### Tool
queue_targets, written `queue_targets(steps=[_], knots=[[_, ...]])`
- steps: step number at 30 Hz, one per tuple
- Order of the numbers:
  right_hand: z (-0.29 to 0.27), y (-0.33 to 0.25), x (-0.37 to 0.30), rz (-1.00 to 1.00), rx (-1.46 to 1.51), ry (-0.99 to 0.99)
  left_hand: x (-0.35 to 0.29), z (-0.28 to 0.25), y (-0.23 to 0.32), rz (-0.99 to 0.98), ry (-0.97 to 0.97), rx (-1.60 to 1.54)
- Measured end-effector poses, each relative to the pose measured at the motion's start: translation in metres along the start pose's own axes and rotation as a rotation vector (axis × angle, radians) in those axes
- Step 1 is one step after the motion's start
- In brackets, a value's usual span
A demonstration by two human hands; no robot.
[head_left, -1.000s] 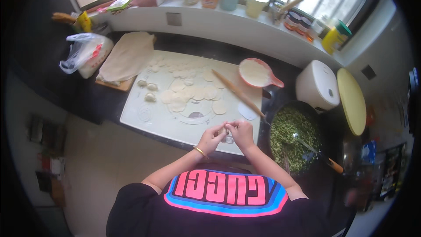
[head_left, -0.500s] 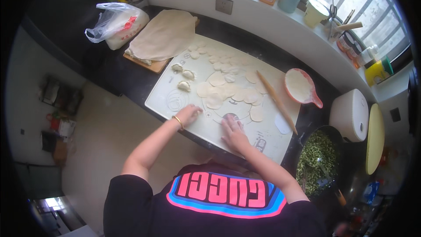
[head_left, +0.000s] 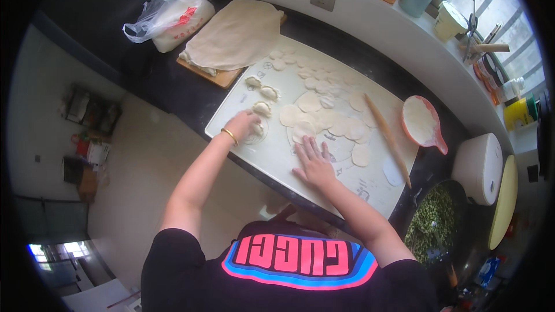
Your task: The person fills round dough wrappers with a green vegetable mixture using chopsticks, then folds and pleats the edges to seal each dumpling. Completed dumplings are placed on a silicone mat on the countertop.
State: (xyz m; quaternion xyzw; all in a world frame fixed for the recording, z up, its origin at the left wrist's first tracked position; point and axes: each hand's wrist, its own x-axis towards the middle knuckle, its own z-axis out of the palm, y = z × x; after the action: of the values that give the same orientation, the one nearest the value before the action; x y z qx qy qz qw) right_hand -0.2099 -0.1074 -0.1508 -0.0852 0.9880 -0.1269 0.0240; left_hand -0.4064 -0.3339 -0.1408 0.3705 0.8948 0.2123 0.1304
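At the left side of a white printed mat (head_left: 277, 164), my left hand (head_left: 243, 123), with a gold bangle at the wrist, has its fingers closed around a small pleated dumpling (head_left: 258, 130), partly hidden by the fingers. Beyond it other dumplings (head_left: 269, 93) lie in a short row. My right hand (head_left: 315, 164) is flat on the mat with fingers spread, holding nothing. Its fingertips reach the near edge of a round dough wrapper (head_left: 303, 130). Many more wrappers (head_left: 341, 124), some overlapping, lie across the middle and far part of the mat.
A rolling pin (head_left: 387, 138) and a white scraper (head_left: 393, 172) lie at the mat's right. Beyond are a red-rimmed bowl of flour (head_left: 421, 118), a pan of chopped green filling (head_left: 430, 225) and a white appliance (head_left: 477, 167). Far left, a dough sheet (head_left: 237, 34) covers a wooden board (head_left: 222, 78).
My left hand has moved away from me to the dumpling row, where one more dumpling now shows at its fingers. My right hand has flattened and spread by a wrapper. The view has shifted slightly.
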Motion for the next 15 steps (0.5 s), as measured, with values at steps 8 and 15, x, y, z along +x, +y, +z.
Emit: queue_targets(steps=[8, 15], knots=[[-0.005, -0.002, 0.0, 0.02, 0.009, -0.029, 0.05, -0.031, -0.063, -0.28, 0.15, 0.121], [-0.006, -0.001, 0.0, 0.013, 0.001, -0.024, 0.083, -0.035, -0.065, -0.026, 0.048, 0.008]])
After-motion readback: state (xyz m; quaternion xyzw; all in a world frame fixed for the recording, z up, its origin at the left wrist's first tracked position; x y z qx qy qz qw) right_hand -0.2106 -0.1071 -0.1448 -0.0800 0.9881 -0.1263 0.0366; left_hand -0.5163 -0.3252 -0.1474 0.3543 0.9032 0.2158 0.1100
